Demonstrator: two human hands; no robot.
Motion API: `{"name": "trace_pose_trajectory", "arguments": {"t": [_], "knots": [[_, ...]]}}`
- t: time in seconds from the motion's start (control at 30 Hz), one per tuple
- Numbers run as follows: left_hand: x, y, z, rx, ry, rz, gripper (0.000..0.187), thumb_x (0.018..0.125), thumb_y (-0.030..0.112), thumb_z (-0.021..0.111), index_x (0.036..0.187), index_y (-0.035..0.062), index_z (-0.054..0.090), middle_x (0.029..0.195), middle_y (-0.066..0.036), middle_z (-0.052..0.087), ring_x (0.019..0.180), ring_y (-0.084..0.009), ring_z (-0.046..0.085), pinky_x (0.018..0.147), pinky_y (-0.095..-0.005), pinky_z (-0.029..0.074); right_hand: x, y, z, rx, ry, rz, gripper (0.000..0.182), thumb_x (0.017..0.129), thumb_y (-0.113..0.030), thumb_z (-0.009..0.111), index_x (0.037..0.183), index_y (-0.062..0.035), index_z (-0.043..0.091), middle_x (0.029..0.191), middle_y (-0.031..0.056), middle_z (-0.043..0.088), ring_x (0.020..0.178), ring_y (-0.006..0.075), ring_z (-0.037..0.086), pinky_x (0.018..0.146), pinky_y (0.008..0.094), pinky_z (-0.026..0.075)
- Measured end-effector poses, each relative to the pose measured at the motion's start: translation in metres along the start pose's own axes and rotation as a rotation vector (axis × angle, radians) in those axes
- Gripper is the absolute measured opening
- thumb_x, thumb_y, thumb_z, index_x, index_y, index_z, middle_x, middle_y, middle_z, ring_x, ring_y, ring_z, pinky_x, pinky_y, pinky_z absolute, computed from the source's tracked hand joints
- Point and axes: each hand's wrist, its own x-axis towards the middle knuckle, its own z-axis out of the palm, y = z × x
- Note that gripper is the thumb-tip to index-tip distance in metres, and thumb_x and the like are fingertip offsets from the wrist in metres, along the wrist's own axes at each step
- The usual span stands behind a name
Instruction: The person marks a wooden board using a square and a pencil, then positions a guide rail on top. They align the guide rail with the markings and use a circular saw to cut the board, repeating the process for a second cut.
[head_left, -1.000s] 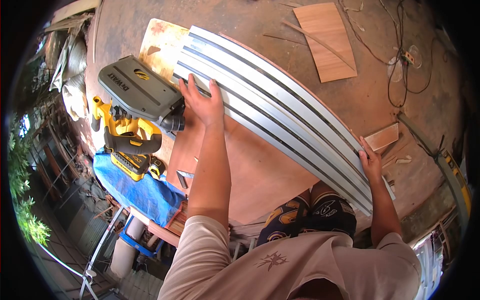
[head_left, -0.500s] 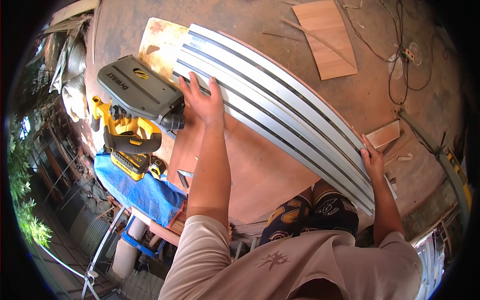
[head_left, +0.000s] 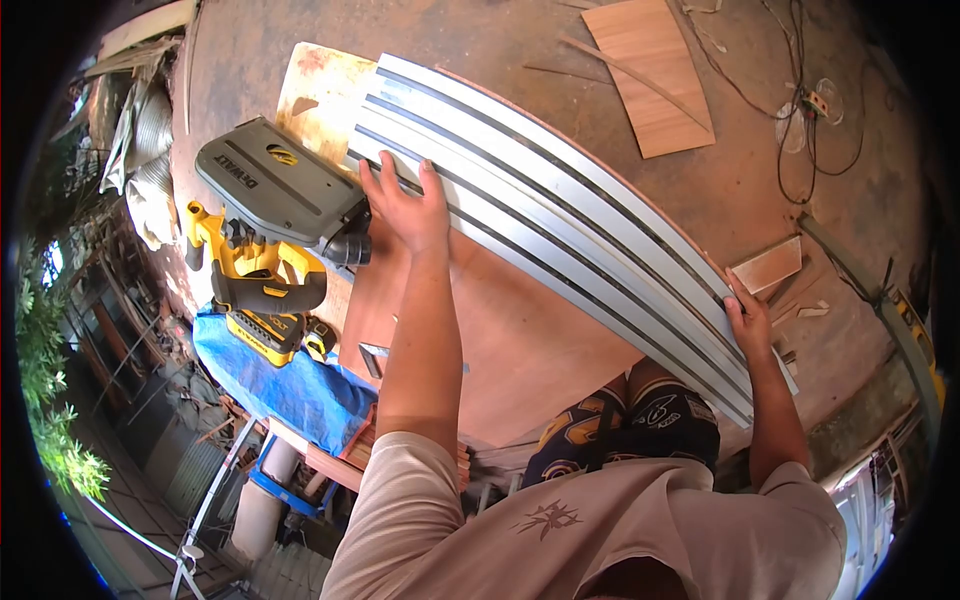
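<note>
Long silver guide rails [head_left: 560, 205] with dark strips lie side by side over a reddish-brown wooden sheet [head_left: 525, 330]. My left hand [head_left: 413, 208] rests on the near edge of the rails toward their left end, fingers spread. At the other end, my right hand [head_left: 748, 318] touches the far edge with fingers stretched along it; its underside is hidden. Just left of my left hand stands a yellow and grey DeWalt saw [head_left: 275, 180] with a battery [head_left: 265, 335] attached. A tape measure [head_left: 318, 338] sits beside the battery.
A blue tarp [head_left: 270, 375] hangs below the saw. Beyond the rails, a plywood piece [head_left: 650, 75] with a thin strip across it lies on the floor. Cables run to a power socket [head_left: 818, 103] at the far right. Wood offcuts [head_left: 768, 268] lie past my right hand.
The whole view has shifted very slightly. Both hands stay where they were on the guide rails, and the saw stays in place.
</note>
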Motion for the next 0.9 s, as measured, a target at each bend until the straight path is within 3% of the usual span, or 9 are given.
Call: {"name": "trace_pose_trajectory", "arguments": {"t": [0.4,0.47,0.57,0.9], "knots": [[0.001,0.003,-0.001,-0.074,0.007,-0.012,0.053,0.083,0.026,0.069,0.126,-0.0015,0.053,0.144,-0.026,0.033,0.131,-0.0442,0.035,0.106,-0.051,0.033,-0.002,0.006,0.0,-0.011,-0.008,-0.014,0.045,0.091,-0.015,0.06,0.135,-0.0132,0.054,0.117,0.0217,0.064,0.11,0.0337,0.063,0.089,0.0345,0.049],[0.0,0.004,0.0,-0.049,0.032,0.0,0.05,0.085,0.026,0.069,0.125,-0.0013,0.055,0.14,-0.027,0.037,0.13,-0.042,0.038,0.105,-0.0477,0.035,-0.003,0.006,0.001,-0.013,-0.003,-0.016,0.044,0.091,-0.015,0.061,0.135,-0.0134,0.055,0.117,0.0219,0.064,0.109,0.034,0.063,0.088,0.0346,0.05],[-0.001,0.001,0.0,-0.047,0.003,-0.014,0.055,0.084,0.029,0.069,0.128,-0.0004,0.052,0.143,-0.027,0.034,0.131,-0.0443,0.036,0.107,-0.052,0.03,-0.004,0.008,0.001,-0.015,0.004,-0.025,0.044,0.091,-0.015,0.061,0.135,-0.0139,0.055,0.116,0.0217,0.064,0.108,0.0343,0.064,0.087,0.0346,0.05],[-0.001,-0.01,0.006,-0.015,-0.004,0.007,0.056,0.085,0.031,0.068,0.131,0.0016,0.052,0.141,-0.027,0.037,0.131,-0.0447,0.036,0.106,-0.053,0.03,-0.003,0.003,0.0,0.012,0.021,-0.011,0.042,0.09,-0.017,0.063,0.132,-0.0125,0.057,0.113,0.0207,0.065,0.102,0.034,0.066,0.085,0.0332,0.05]]}}
